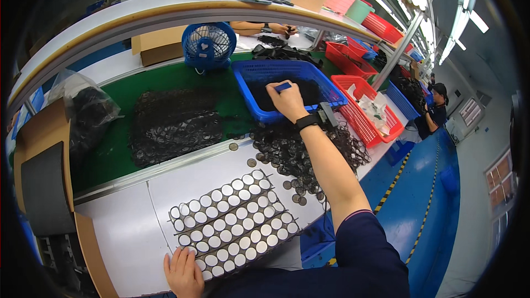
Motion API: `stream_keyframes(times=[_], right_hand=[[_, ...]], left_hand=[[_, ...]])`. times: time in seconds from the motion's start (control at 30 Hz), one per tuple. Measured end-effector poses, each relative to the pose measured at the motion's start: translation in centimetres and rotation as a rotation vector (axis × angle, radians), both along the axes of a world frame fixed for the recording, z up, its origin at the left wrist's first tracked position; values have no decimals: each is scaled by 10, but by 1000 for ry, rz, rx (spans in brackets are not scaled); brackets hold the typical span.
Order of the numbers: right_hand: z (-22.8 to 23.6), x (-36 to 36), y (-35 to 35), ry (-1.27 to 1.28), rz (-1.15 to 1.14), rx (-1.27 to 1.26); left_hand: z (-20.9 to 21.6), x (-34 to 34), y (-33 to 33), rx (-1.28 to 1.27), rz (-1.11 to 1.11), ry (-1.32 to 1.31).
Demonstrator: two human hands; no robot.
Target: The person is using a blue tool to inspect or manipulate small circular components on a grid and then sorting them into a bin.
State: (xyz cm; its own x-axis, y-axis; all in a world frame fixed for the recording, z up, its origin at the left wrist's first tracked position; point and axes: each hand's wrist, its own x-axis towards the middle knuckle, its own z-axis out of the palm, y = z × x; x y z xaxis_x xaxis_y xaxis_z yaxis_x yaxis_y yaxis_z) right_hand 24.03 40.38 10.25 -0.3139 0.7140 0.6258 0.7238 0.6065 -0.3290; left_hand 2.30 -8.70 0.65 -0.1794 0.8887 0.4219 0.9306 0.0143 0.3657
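My right hand [287,102] is over the blue plastic basket [255,111], closed around a small blue stick-like tool [282,86] whose lower end I cannot make out. Small black parts [309,91] fill the bottom of this basket. At the near edge of the table my left hand [184,273] lies flat, fingers stretched out, against the lower left corner of a black grid frame [239,201]. Rows of round openings in the frame show white. A heap of black rings and discs [284,152] lies between the frame and the basket, partly under my right forearm.
Black ring-like parts [176,127] cover part of the green mat [110,149]. Near the basket stand a blue fan [208,47] and a red basket [381,124] with white scraps. An open carton [88,243] is at left. A shelf [165,14] spans above; a person [436,111] works at right.
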Motion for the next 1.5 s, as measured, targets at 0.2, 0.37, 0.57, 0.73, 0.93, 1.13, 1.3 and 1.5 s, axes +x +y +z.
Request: stream_keyframes(times=[0.2,0.37,0.57,0.73,0.93,1.13,1.3,1.5], right_hand=[[13,4,-12,181,51,-198],[-7,16,1,38,15,76],[3,8,-6,2,10,149],[10,4,-6,306,37,-303],[16,-8,-14,210,-91,-347],[5,-7,-18,91,17,-110],[6,-7,-22,231,45,-27],[-1,-6,-27,-55,64,-28]], left_hand=[[5,2,6,17,-26,7],[-1,1,6,11,-28,12],[-11,-5,0,19,-10,27],[-8,-3,1,21,-6,35],[-10,-3,-1,43,-1,56],[-9,-2,0,59,-11,49],[-9,-2,2,60,-3,58],[-21,-3,2,70,-3,74]])
